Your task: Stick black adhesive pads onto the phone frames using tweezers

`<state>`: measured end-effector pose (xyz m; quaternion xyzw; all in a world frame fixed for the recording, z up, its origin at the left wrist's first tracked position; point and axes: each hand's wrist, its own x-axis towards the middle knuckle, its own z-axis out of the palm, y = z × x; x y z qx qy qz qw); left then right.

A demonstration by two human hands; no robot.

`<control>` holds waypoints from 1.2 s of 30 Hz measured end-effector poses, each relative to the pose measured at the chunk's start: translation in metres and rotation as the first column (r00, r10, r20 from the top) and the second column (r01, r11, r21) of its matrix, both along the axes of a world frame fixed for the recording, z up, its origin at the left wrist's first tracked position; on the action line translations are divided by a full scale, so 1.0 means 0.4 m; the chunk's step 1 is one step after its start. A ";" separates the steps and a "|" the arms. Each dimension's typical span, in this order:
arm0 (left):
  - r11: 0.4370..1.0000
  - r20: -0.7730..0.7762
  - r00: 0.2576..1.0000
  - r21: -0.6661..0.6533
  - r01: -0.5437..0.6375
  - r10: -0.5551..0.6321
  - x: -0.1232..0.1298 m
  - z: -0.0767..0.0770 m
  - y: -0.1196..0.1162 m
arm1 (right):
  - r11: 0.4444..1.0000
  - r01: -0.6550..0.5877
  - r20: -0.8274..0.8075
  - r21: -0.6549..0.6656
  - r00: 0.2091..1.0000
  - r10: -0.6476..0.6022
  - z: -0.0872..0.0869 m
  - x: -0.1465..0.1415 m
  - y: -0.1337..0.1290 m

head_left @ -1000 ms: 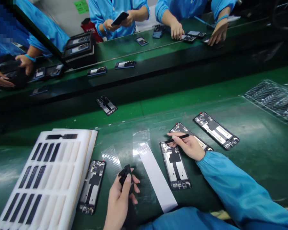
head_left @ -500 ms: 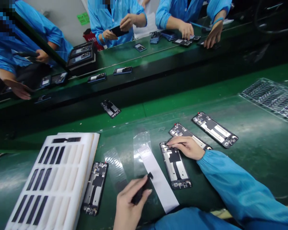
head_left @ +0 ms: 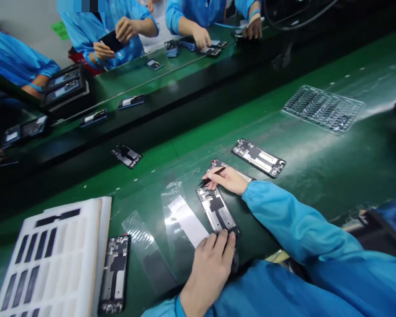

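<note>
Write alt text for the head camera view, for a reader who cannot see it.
Right hand holds slim black tweezers at the far end of an open, flat black-silver phone; left hand is at its near end. White foam tray with black strips lies on the left.

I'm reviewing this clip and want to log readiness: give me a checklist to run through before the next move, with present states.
1. Thin black tool held in the right hand: ok.
2. Left hand at the near end of the black-and-silver phone chassis: ok.
3. Tool tip touching the chassis: cannot tell.
4. Chassis apart from the similar one behind it: cannot tell, the right hand covers part of both.
5. Every slot of the white foam tray filled with black strips: not ok, several show white.
6. Left palm free of parts: cannot tell, its underside is hidden.
</note>
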<state>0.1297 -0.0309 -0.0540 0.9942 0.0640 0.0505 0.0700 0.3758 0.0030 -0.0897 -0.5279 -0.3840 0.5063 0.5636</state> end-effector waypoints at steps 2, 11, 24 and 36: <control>1.000 0.005 1.000 0.001 0.003 -0.003 0.004 -0.004 0.003 | 1.000 -0.005 -0.024 -0.003 1.000 0.004 -0.001 0.001 0.004; 1.000 -0.076 0.997 -0.023 -0.009 0.007 0.026 0.000 0.013 | 1.000 -0.014 -0.085 -0.012 0.996 0.013 0.000 0.003 0.013; 0.974 -0.443 0.892 -0.149 -0.172 0.090 0.073 0.052 0.028 | 0.999 0.011 -0.111 -0.036 0.994 -0.015 0.009 -0.002 0.012; 0.918 -0.158 0.910 0.179 -0.354 0.382 0.037 -0.028 0.013 | 0.989 0.079 -0.540 -0.127 0.830 -0.136 0.116 0.024 -0.021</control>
